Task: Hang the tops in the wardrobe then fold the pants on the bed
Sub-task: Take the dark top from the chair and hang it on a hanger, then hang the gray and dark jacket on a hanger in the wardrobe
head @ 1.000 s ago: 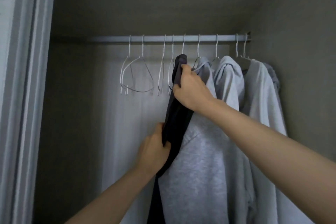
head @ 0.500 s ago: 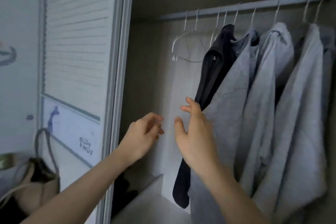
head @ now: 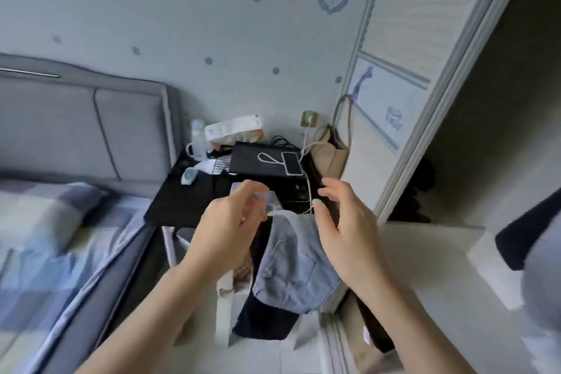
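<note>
Below, hands [head: 288, 222] empty, bag [head: 329, 155] beside wardrobe [head: 425, 70]

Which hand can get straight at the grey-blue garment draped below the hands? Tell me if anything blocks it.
Probably either. The right hand hovers just above the grey-blue garment, empty, fingers relaxed, with nothing between. The left hand is also free and close, a little further left.
</note>
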